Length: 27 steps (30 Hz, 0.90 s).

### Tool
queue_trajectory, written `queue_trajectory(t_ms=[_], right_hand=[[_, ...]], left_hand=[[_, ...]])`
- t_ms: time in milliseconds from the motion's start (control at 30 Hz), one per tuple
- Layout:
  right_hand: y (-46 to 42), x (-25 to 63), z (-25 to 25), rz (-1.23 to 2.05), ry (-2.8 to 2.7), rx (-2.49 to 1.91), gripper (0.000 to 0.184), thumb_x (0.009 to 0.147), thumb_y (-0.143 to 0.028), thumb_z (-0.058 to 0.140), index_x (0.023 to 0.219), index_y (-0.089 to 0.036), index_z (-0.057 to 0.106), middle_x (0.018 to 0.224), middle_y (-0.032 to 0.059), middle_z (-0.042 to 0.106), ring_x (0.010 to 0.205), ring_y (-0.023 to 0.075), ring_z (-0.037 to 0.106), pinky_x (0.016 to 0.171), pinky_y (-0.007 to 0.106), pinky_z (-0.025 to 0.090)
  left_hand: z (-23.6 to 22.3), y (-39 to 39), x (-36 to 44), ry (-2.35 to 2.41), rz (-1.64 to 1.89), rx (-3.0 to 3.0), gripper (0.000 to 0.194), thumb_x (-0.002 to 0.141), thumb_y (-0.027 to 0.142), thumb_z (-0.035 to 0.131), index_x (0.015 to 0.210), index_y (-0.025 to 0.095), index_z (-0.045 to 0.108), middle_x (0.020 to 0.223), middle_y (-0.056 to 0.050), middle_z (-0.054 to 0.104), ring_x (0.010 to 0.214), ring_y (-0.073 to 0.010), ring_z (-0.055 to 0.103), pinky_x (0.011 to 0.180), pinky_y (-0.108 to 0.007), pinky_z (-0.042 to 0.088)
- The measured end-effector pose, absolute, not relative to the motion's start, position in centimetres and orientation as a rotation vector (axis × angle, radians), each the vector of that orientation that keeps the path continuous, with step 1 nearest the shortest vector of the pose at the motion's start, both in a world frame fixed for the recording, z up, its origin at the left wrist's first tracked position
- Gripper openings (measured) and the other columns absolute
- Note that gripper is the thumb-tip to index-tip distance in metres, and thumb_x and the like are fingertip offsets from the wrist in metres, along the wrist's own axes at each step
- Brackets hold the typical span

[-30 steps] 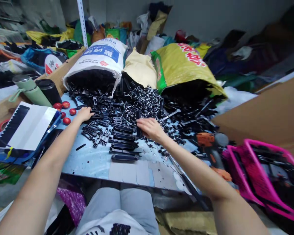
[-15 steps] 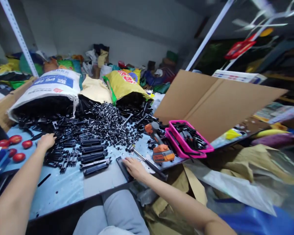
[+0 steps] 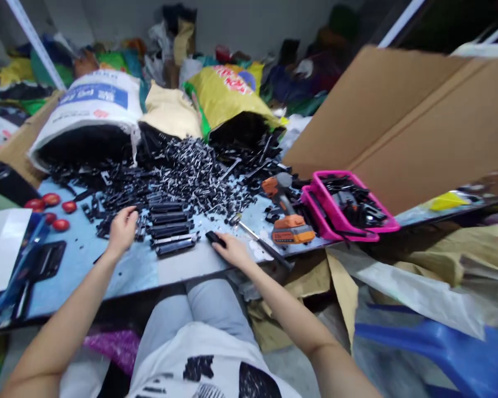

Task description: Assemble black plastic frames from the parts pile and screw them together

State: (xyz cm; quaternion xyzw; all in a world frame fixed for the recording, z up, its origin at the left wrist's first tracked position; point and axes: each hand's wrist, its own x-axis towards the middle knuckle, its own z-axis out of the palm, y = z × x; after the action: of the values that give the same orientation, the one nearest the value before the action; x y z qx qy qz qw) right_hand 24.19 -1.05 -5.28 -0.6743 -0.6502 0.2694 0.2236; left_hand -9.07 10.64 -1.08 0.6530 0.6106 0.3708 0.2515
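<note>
My left hand [image 3: 123,230] is over the near edge of the heap of small black parts [image 3: 124,185]. Its fingers are pinched together, and what they hold, if anything, is too small to make out. My right hand [image 3: 233,250] grips a black elongated part [image 3: 214,239] above the grey board [image 3: 193,262] at the table's front edge. Between the hands lies a row of black tool-like pieces [image 3: 172,228], set side by side. A hammer [image 3: 259,240] rests just right of my right hand, its head pointing away from me.
An orange cordless power tool [image 3: 292,229] stands by a pink basket [image 3: 351,204] of black parts. Behind the heap lie a white sack [image 3: 91,110] and a yellow sack [image 3: 232,97], both open. Red fruits [image 3: 61,225] sit at left. A cardboard sheet [image 3: 398,110] stands at right.
My left hand has drawn back from the heap toward the right, its fingers now pinched. My right hand has closed on the black part and raised it. The view has tilted down.
</note>
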Motion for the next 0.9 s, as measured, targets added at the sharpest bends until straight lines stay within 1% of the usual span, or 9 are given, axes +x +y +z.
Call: queue_trajectory(t_ms=[100, 267, 333, 433, 533, 600, 667, 767, 900], right_hand=[[-0.7, 22.7, -5.5, 1.258, -1.322, -1.575, 0.051, 0.085, -0.047, 0.041, 0.128, -0.02, 0.045, 0.088, 0.0052, 0.064, 0.071, 0.0171, 0.062, 0.062, 0.031, 0.05], [-1.3, 18.6, -4.7, 1.622, -1.041, -1.205, 0.061, 0.083, -0.06, 0.043, 0.134, -0.027, 0.037, 0.073, -0.0021, 0.057, 0.049, 0.0101, 0.052, 0.043, 0.022, 0.041], [-1.6, 18.3, -4.0, 1.554, -1.184, -1.19, 0.06, 0.084, -0.06, 0.042, 0.134, -0.026, 0.04, 0.077, -0.0003, 0.059, 0.054, 0.0113, 0.055, 0.048, 0.024, 0.045], [-1.9, 19.8, -3.0, 1.224, -1.686, -1.203, 0.05, 0.082, -0.046, 0.056, 0.127, -0.025, 0.051, 0.1, 0.0058, 0.064, 0.088, 0.0186, 0.061, 0.081, 0.037, 0.049], [-2.5, 22.1, -2.6, 0.914, -2.309, -1.116, 0.035, 0.079, -0.023, 0.059, 0.114, -0.026, 0.061, 0.113, 0.0059, 0.063, 0.112, 0.0232, 0.052, 0.107, 0.055, 0.023], [-3.0, 23.1, -3.0, 0.793, -2.566, -1.061, 0.033, 0.08, -0.011, 0.051, 0.106, -0.027, 0.065, 0.115, 0.0044, 0.062, 0.117, 0.0238, 0.049, 0.108, 0.06, 0.014], [-3.5, 23.4, -3.9, 0.664, -2.603, -1.137, 0.035, 0.082, -0.008, 0.043, 0.1, -0.026, 0.066, 0.121, 0.0049, 0.059, 0.12, 0.0242, 0.046, 0.107, 0.057, 0.022], [-3.7, 23.0, -5.3, 0.388, -2.302, -1.578, 0.03, 0.086, -0.03, 0.048, 0.112, -0.025, 0.062, 0.118, 0.0126, 0.057, 0.11, 0.0289, 0.051, 0.089, 0.047, 0.044], [-3.4, 22.5, -6.5, 0.369, -2.001, -2.021, 0.064, 0.077, -0.054, 0.056, 0.13, -0.018, 0.049, 0.105, 0.0182, 0.058, 0.093, 0.0325, 0.058, 0.073, 0.043, 0.048]], left_hand=[[-1.9, 4.2, -4.4, 1.301, 1.018, 1.491, 0.045, 0.085, 0.042, 0.045, 0.12, 0.015, 0.051, 0.064, 0.001, 0.052, 0.048, -0.01, 0.047, 0.049, -0.021, 0.04], [-2.6, -1.0, 1.0, 1.12, 1.089, 1.326, 0.041, 0.086, 0.039, 0.05, 0.121, 0.019, 0.054, 0.088, -0.003, 0.053, 0.047, -0.0037, 0.043, 0.044, -0.019, 0.037], [-2.4, -1.7, 1.2, 1.134, 1.119, 1.39, 0.04, 0.087, 0.038, 0.049, 0.122, 0.019, 0.055, 0.092, -0.004, 0.053, 0.048, -0.0034, 0.043, 0.046, -0.019, 0.039], [-2.3, -2.3, -0.2, 1.234, 1.17, 1.493, 0.038, 0.09, 0.037, 0.047, 0.122, 0.018, 0.056, 0.094, -0.005, 0.055, 0.051, -0.0041, 0.045, 0.053, -0.021, 0.043], [-3.3, -2.7, -1.8, 1.308, 1.095, 1.516, 0.038, 0.09, 0.036, 0.047, 0.121, 0.015, 0.056, 0.089, -0.005, 0.057, 0.051, -0.0056, 0.048, 0.054, -0.021, 0.045], [-4.5, -2.9, -2.2, 1.292, 0.967, 1.54, 0.036, 0.09, 0.035, 0.047, 0.117, 0.014, 0.058, 0.086, -0.005, 0.059, 0.051, -0.0068, 0.049, 0.052, -0.021, 0.045], [-5.8, -2.7, -1.9, 1.259, 0.847, 1.631, 0.032, 0.089, 0.032, 0.048, 0.113, 0.015, 0.06, 0.087, -0.005, 0.06, 0.055, -0.0088, 0.053, 0.055, -0.023, 0.048], [-7.4, -1.9, -1.1, 1.312, 0.766, 1.811, 0.028, 0.087, 0.024, 0.05, 0.111, 0.014, 0.061, 0.094, -0.009, 0.062, 0.076, -0.0162, 0.06, 0.074, -0.032, 0.051], [-7.9, -0.7, -0.6, 1.426, 0.741, 1.93, 0.027, 0.085, 0.019, 0.051, 0.11, 0.011, 0.06, 0.104, -0.013, 0.061, 0.099, -0.0229, 0.057, 0.091, -0.04, 0.046]])
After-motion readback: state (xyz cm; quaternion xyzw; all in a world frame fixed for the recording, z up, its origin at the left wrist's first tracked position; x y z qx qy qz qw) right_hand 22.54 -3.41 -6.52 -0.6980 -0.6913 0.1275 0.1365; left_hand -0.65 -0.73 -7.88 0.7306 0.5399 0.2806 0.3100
